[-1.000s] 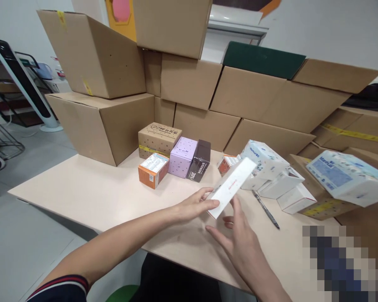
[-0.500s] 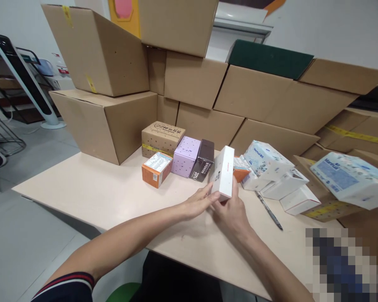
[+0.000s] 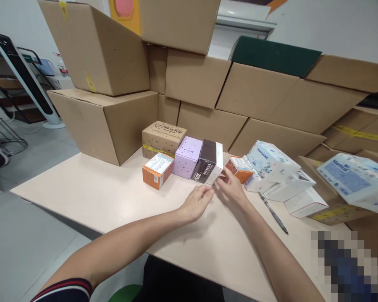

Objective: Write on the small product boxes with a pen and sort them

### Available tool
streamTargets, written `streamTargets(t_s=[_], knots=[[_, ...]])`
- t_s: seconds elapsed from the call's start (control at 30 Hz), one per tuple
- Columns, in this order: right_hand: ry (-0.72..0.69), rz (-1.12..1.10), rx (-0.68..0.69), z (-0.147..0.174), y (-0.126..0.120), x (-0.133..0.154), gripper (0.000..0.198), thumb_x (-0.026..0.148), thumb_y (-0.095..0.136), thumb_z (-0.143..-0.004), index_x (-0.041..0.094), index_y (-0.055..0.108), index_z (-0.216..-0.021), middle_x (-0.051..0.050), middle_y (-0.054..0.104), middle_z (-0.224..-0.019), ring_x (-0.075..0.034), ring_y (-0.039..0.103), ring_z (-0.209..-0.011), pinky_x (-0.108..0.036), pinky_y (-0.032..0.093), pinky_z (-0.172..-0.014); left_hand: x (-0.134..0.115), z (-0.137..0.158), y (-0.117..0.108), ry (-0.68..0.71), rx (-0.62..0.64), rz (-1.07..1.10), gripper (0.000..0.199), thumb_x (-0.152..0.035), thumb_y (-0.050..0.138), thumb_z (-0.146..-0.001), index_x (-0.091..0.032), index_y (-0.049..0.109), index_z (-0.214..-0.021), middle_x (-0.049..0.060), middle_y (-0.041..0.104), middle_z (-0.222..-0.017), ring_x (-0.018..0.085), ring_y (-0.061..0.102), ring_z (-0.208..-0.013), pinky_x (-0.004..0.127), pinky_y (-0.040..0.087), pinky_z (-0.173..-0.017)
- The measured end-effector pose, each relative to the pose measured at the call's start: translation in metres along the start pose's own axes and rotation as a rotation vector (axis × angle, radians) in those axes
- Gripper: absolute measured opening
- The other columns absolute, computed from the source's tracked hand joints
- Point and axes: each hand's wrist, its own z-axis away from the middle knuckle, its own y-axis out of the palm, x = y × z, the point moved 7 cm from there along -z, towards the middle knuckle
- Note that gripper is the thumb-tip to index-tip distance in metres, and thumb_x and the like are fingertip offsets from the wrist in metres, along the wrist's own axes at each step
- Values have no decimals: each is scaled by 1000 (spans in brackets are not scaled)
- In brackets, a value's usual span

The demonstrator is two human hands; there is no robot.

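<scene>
A slim white box [image 3: 218, 157] stands upright against the right side of a dark brown box [image 3: 205, 161]. My right hand [image 3: 231, 186] is at the white box's right side, its fingers reaching along it and touching it, not wrapped round it. Just in front of the boxes, my left hand [image 3: 197, 203] hovers low over the table with fingers loosely extended, holding nothing. Left of the brown box is a purple box [image 3: 187, 157]. Close to my right fingers sits an orange box [image 3: 241, 170].
On the table are a small orange-and-white box [image 3: 157, 172], a brown carton [image 3: 162, 140], tissue packs [image 3: 272, 161], white boxes [image 3: 307, 203] and a pen [image 3: 274, 214]. Large cardboard boxes [image 3: 198, 123] are stacked behind. The table's left edge [image 3: 44, 172] borders the floor.
The white box, held up in both hands before, has been lowered beside the dark brown box. My left hand has let go and drawn slightly left; my right hand stays at the box.
</scene>
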Motion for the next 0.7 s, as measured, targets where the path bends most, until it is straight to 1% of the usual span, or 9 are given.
streamTargets(t_s=[0.07, 0.17, 0.23, 0.33, 0.4, 0.47, 0.57, 0.63, 0.7], knots=[[22, 191, -127, -2, -18, -3, 41, 35, 49, -85, 19, 63, -120, -12, 67, -107, -26, 62, -97, -43, 48, -89, 0, 0, 1, 13, 8, -12, 46, -52, 34, -98, -18, 63, -109, 11, 63, -114, 26, 55, -115, 41, 41, -104], [82, 414, -308, -2, -45, -5, 51, 40, 49, -89, 12, 56, -131, -24, 55, -118, -39, 50, -113, -55, 39, -93, -2, 1, 3, 37, 30, -39, 45, -52, 34, -98, -19, 63, -106, 9, 63, -110, 24, 56, -112, 39, 42, -102], [127, 618, -324, -2, -50, -7, 55, 43, 53, -90, 9, 53, -134, -28, 49, -120, -44, 46, -115, -56, 39, -89, -4, 2, 4, 54, 41, -55, 44, -51, 33, -98, -20, 64, -104, 9, 63, -107, 24, 56, -109, 38, 42, -100], [178, 865, -266, -2, -47, -11, 49, 44, 52, -92, 10, 58, -127, -29, 46, -121, -43, 46, -113, -52, 40, -86, -6, 2, 3, 73, 37, -73, 44, -50, 33, -98, -19, 64, -101, 8, 64, -104, 24, 57, -107, 38, 43, -98], [184, 903, -261, 0, -44, -12, 46, 43, 51, -93, 12, 58, -126, -28, 43, -129, -42, 45, -114, -52, 39, -88, -6, 1, 3, 75, 36, -86, 43, -49, 33, -98, -19, 64, -100, 8, 64, -103, 24, 58, -105, 38, 44, -97], [185, 867, -227, 3, -41, -12, 45, 41, 49, -94, 14, 57, -129, -27, 40, -134, -41, 45, -116, -52, 38, -91, -6, 1, 2, 74, 38, -92, 42, -48, 33, -98, -19, 64, -99, 8, 65, -103, 24, 58, -105, 38, 44, -97], [190, 764, -145, 11, -39, -10, 48, 40, 48, -94, 14, 53, -134, -24, 44, -129, -38, 48, -116, -51, 38, -96, -5, 0, 0, 65, 26, -91, 42, -47, 34, -98, -19, 65, -97, 9, 65, -103, 24, 59, -104, 39, 44, -97], [198, 710, -109, 19, -44, -7, 58, 45, 54, -90, 13, 49, -138, -23, 46, -124, -37, 51, -114, -48, 40, -95, -4, -1, -1, 57, 11, -76, 40, -47, 37, -97, -19, 65, -95, 9, 66, -102, 24, 60, -102, 39, 45, -95], [221, 640, -77, 30, -55, -8, 75, 50, 60, -83, 13, 41, -146, -21, 48, -121, -38, 52, -115, -47, 43, -93, 1, -2, -1, 35, -9, -27, 34, -44, 44, -95, -18, 66, -99, 8, 66, -101, 23, 61, -97, 38, 47, -92]])
